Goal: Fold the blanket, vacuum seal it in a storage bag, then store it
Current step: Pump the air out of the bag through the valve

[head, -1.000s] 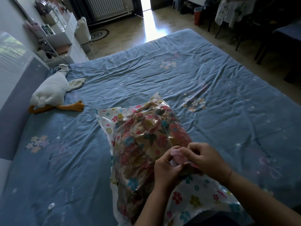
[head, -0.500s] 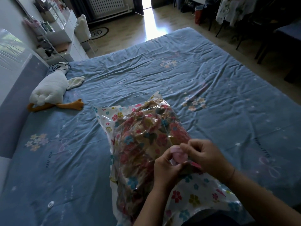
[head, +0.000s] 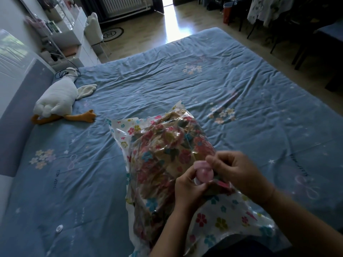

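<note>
A clear storage bag (head: 222,216) printed with small flowers lies on the blue bed sheet (head: 185,89) in front of me. Inside it is the folded floral blanket (head: 163,156), brown with red and teal flowers. A round pink valve cap (head: 203,173) sits on the bag's upper side. My left hand (head: 187,188) pinches the valve's base from below. My right hand (head: 235,171) grips the pink cap from the right with curled fingers; its motion blurs it slightly.
A white plush goose (head: 57,102) with orange feet lies at the bed's left edge beside the grey headboard (head: 16,115). A small white disc (head: 59,228) rests on the sheet at the lower left. Shelves, a chair and dark furniture stand beyond the bed.
Both hands stay on the pink valve; the right hand's fingers have shifted slightly around the cap. The bag and blanket have not moved.
</note>
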Demonstrator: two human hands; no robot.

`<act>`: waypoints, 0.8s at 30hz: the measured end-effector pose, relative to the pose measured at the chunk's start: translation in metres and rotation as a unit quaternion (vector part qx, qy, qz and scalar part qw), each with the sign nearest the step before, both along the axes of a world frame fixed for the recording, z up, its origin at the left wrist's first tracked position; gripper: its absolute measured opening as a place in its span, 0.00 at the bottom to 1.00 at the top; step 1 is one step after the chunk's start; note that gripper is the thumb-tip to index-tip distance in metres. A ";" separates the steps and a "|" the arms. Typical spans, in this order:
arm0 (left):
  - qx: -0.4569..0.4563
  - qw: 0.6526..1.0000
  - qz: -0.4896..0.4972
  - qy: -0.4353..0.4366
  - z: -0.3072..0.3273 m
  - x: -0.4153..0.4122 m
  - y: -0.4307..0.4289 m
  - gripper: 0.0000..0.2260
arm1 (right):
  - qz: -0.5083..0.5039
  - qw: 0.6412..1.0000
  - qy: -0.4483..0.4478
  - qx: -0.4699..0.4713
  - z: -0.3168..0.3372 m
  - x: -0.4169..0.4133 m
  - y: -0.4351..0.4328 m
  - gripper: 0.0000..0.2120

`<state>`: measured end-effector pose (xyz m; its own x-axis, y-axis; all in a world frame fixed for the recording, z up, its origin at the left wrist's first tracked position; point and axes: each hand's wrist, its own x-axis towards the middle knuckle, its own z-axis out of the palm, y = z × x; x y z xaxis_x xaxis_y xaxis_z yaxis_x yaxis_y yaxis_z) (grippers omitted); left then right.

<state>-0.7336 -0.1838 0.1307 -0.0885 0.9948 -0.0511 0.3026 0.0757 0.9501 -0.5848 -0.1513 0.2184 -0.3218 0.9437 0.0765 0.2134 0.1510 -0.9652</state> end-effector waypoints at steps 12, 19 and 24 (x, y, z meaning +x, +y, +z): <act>0.004 1.000 0.016 -0.001 -0.004 -0.002 0.000 0.20 | -0.016 0.994 -0.109 -0.023 -0.042 -0.001 0.006 0.24; -0.006 1.000 0.004 0.004 -0.002 -0.006 0.005 0.22 | 0.011 0.995 0.097 0.021 0.023 -0.003 0.008 0.22; 0.007 1.000 0.011 -0.013 -0.003 0.000 0.002 0.20 | -0.014 0.995 -0.092 -0.034 -0.041 -0.003 0.004 0.25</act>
<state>-0.7338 -0.1816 0.1278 -0.1086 0.9933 -0.0397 0.2769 0.0685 0.9585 -0.5875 -0.1474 0.1773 -0.2981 0.9534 -0.0462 0.3906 0.0777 -0.9173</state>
